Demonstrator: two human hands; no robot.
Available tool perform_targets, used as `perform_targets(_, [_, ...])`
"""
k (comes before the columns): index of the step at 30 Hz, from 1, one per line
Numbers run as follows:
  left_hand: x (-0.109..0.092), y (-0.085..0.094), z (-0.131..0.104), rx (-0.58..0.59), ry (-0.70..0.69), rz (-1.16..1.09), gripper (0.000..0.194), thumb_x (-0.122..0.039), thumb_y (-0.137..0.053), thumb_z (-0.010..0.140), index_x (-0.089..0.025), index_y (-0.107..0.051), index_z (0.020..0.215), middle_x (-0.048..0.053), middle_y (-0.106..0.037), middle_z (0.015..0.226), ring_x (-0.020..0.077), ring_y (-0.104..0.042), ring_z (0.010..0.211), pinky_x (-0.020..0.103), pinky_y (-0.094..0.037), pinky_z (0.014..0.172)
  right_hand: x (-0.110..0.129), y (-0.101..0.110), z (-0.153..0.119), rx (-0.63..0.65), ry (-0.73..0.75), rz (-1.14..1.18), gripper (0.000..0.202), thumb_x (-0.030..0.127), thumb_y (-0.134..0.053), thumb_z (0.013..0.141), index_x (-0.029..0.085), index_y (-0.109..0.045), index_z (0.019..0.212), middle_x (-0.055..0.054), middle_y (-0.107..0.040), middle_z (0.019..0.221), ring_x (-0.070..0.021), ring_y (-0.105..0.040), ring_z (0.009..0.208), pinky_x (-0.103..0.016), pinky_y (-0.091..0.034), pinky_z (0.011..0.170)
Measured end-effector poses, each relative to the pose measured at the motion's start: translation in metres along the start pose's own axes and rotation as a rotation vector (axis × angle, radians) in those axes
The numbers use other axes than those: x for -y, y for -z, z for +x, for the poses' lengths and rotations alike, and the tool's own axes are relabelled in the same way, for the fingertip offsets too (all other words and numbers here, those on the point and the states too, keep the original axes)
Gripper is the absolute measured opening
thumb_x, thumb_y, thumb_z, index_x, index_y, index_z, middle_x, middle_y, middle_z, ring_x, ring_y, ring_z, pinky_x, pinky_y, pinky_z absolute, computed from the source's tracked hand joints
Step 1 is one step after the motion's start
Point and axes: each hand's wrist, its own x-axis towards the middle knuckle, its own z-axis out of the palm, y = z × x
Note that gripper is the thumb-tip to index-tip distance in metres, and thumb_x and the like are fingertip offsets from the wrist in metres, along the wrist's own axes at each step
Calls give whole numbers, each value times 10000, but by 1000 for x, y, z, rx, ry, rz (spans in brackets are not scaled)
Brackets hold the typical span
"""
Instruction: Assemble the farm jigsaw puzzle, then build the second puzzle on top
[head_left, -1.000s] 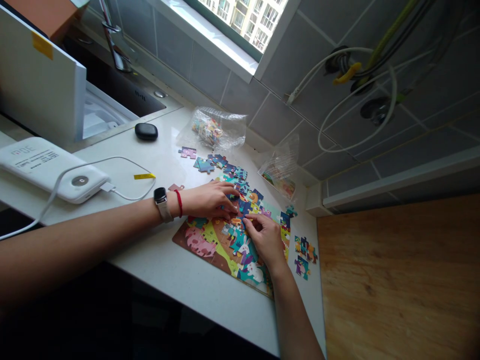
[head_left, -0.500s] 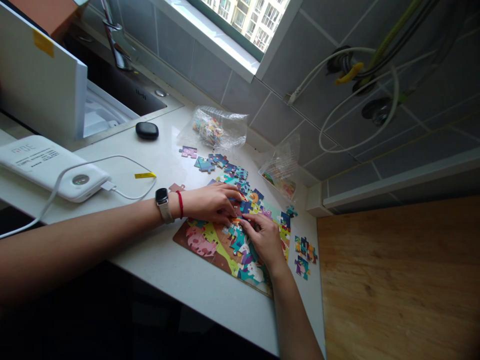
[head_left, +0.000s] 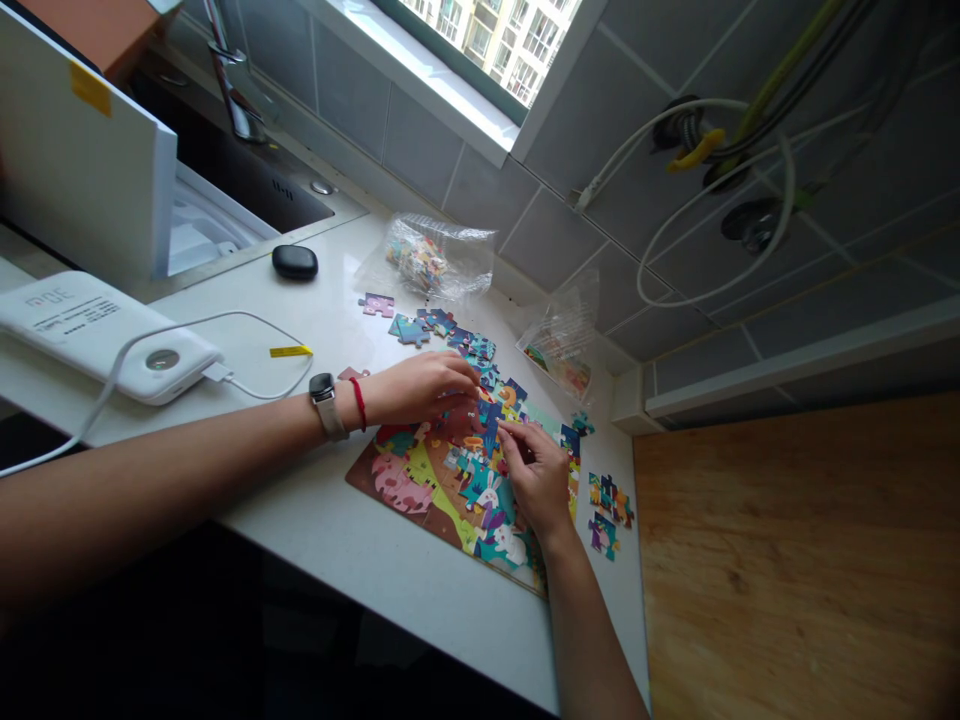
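Note:
A colourful jigsaw puzzle (head_left: 480,500) with pink pigs and white rabbits lies on the white counter. My left hand (head_left: 431,388), with a watch and a red string at the wrist, is over the puzzle's upper left part, fingers bent and pressed together; what they hold, if anything, is hidden. On the right side of the puzzle is my right hand (head_left: 536,468), thumb and forefinger pinched at its middle; anything between them is too small to name. Loose pieces lie beyond the puzzle, including a pink one (head_left: 377,304) and a light blue one (head_left: 409,330).
Two clear plastic bags (head_left: 439,257) (head_left: 562,345) lie near the wall. More pieces (head_left: 604,537) are at the right edge. A black case (head_left: 295,262), a white power bank (head_left: 112,335) with a cable, and a sink (head_left: 300,200) are at the left. A wooden board (head_left: 802,560) adjoins the counter.
My left hand has lifted and shifted slightly back, uncovering part of the puzzle. My right hand has moved a little to the right, away from the left fingers.

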Motion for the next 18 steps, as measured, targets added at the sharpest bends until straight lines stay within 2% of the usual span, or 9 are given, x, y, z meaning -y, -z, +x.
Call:
perform_targets(4, [8, 11, 3, -240, 182, 100, 255, -311, -548, 1057, -191, -773, 1050, 92, -777, 1022, 225, -706, 957, 390, -560, 908, -1, 2, -2, -211, -56, 79, 232, 389, -664, 970, 205, -805, 972, -60, -767, 870, -203, -704, 771, -326, -564, 714])
perform_targets(7, [17, 18, 2, -329, 301, 184, 221, -310, -571, 1035, -194, -759, 1034, 84, -773, 1009, 232, -697, 957, 386, -553, 892, -4, 3, -3, -317, -112, 122, 279, 439, -682, 944, 191, -810, 959, -58, -767, 832, -196, -694, 712, -320, -573, 670])
perform_targets(10, [28, 24, -2, -323, 432, 311, 235, -324, -630, 985, -192, -730, 1152, 103, -754, 1118, 275, -677, 1059, 433, -529, 974, -8, 4, -3, -401, -140, 157, 306, 459, -701, 923, 173, -807, 952, -56, -767, 805, -186, -684, 673, -308, -572, 645])
perform_targets(15, [45, 25, -11, -231, 633, 443, 635, -466, -701, 914, -203, -539, 1469, 159, -634, 1401, 355, -576, 1286, 500, -455, 1098, -14, 5, -1, -414, -170, 195, 320, 468, -723, 900, 162, -803, 942, -50, -762, 783, -177, -675, 644, -295, -570, 627])
perform_targets(18, [53, 22, -15, -130, 746, 471, 771, -479, -674, 919, -138, -420, 1562, 223, -567, 1487, 407, -504, 1387, 531, -401, 1148, -17, 4, -1, -382, -182, 194, 339, 481, -720, 902, 157, -802, 955, -48, -756, 775, -180, -673, 643, -295, -567, 619])
